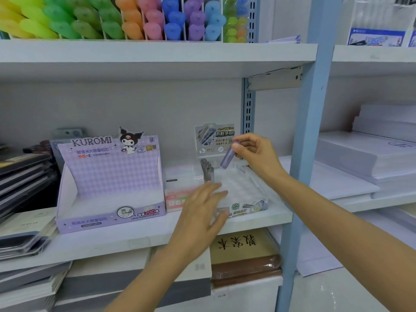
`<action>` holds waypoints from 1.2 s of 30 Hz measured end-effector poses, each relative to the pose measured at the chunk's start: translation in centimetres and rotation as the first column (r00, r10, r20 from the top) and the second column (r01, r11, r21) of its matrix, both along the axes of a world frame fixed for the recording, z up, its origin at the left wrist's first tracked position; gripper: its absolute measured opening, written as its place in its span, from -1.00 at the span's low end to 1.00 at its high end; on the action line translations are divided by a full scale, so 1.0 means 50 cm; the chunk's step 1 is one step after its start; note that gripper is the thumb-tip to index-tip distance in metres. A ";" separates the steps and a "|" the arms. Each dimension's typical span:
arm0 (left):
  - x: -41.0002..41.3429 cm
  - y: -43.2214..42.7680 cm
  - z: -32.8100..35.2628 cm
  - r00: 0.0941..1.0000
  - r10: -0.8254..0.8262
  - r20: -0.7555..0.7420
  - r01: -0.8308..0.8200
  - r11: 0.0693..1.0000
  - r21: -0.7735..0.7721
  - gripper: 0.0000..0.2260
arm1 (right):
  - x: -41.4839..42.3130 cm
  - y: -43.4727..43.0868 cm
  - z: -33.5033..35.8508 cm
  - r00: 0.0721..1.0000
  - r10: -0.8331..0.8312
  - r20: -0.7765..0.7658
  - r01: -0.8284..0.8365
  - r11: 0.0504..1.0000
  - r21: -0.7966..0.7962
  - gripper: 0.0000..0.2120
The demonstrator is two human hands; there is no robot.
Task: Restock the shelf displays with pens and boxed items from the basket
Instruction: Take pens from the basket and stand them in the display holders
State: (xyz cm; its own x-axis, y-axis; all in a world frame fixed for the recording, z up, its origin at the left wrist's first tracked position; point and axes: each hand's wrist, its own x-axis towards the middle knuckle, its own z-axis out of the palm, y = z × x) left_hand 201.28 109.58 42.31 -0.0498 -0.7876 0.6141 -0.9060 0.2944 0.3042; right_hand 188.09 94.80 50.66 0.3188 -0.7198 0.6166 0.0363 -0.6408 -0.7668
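Observation:
My right hand (254, 154) pinches a small purple lead tube (227, 158) at its top end and holds it tilted over the back of a clear display tray (245, 188) on the middle shelf. Several grey tubes (207, 168) stand in the tray's back left corner. My left hand (202, 210) lies with straight fingers against the tray's front left side, holding nothing. An empty purple Kuromi display box (108, 183) stands to the left of the tray. The basket is out of view.
A pink and white box (180, 192) sits between the Kuromi box and the tray. Coloured pens (126, 16) fill holders on the shelf above. Notebooks (22, 174) are stacked at left, white paper reams (369, 154) at right. A blue upright post (304, 154) stands just right of the tray.

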 end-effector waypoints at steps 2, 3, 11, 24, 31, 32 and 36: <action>0.009 -0.005 -0.013 0.981 0.030 0.192 -0.043 0.997 0.062 -0.56 | 0.008 -0.023 -0.006 0.997 -0.056 -0.046 0.055 0.998 -0.018 -0.80; 0.014 -0.005 -0.014 0.972 0.041 0.232 -0.055 0.997 0.056 -0.58 | 0.015 -0.032 -0.009 0.995 -0.072 -0.069 0.070 0.997 -0.020 -0.80; 0.036 0.002 -0.002 0.970 0.040 0.239 -0.031 0.999 -0.041 -0.71 | 0.093 -0.090 -0.040 0.943 -0.166 -0.289 0.119 0.978 -0.172 -0.78; 0.042 -0.007 -0.017 0.985 0.010 0.170 -0.001 0.999 -0.054 -0.71 | 0.121 -0.106 -0.050 0.870 -0.210 -0.446 0.073 0.949 -0.305 -0.78; 0.045 -0.011 -0.023 0.986 0.002 0.165 0.008 0.998 -0.060 -0.70 | 0.115 -0.105 -0.062 0.769 -0.274 -0.578 0.082 0.939 -0.335 -0.79; 0.045 -0.011 -0.023 0.988 0.000 0.154 0.007 0.999 -0.046 -0.69 | 0.109 -0.096 -0.059 0.762 -0.264 -0.591 0.072 0.942 -0.328 -0.76; 0.034 0.009 -0.025 0.994 0.012 0.107 -0.008 0.999 -0.039 -0.63 | 0.067 -0.016 -0.051 0.867 -0.253 -0.429 0.077 0.919 -0.386 -0.76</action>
State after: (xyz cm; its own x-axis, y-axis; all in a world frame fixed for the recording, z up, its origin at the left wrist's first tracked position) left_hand 202.96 110.02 41.07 -0.1086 -0.7646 0.6353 -0.9357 0.2944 0.1943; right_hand 191.44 93.98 48.10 0.5245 -0.5567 0.6442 -0.3956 -0.8293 -0.3947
